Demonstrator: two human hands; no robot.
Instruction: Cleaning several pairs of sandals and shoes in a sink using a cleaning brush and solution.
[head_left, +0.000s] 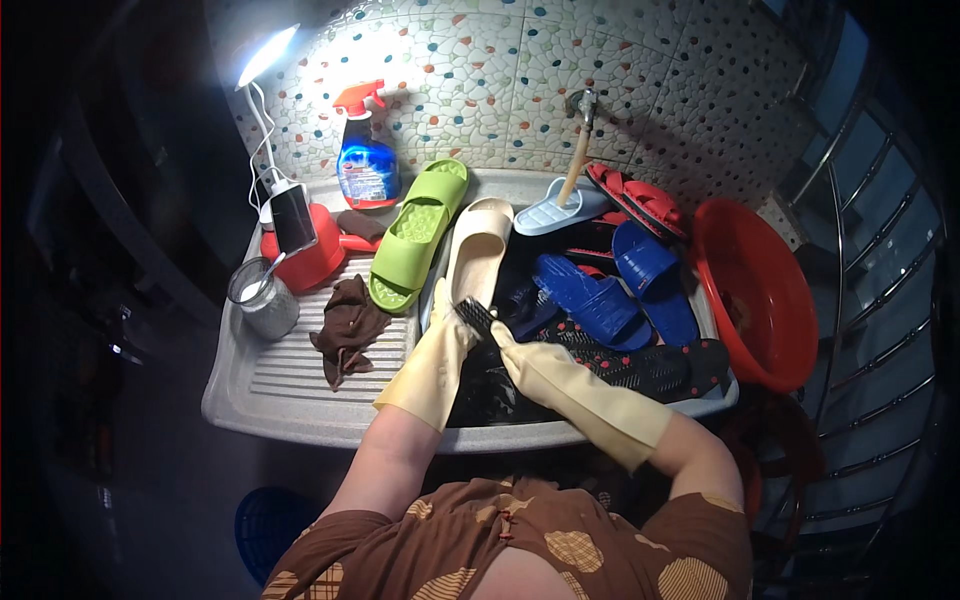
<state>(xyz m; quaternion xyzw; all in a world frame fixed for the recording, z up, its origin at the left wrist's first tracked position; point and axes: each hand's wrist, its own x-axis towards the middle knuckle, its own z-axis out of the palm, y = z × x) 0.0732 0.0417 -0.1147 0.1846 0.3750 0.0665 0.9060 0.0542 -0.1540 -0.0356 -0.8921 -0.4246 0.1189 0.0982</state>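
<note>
Pale yellow rubber gloves cover both of my hands. My left hand grips the near end of a cream slide slipper, which lies tilted over the sink basin. A small scrubbing brush with dark bristles is in my right hand, close by that same end of the slipper. The brush hides part of my left fingers, so I cannot tell whether its bristles touch the slipper. Just left of the cream slipper, a lime-green slide rests across the divider between basin and ribbed washboard.
Blue slides, a light blue slide and red-and-black sandals crowd the basin below a tap. A red basin stands right. Leftward are a spray bottle, a brown cloth, a glass jar and a phone.
</note>
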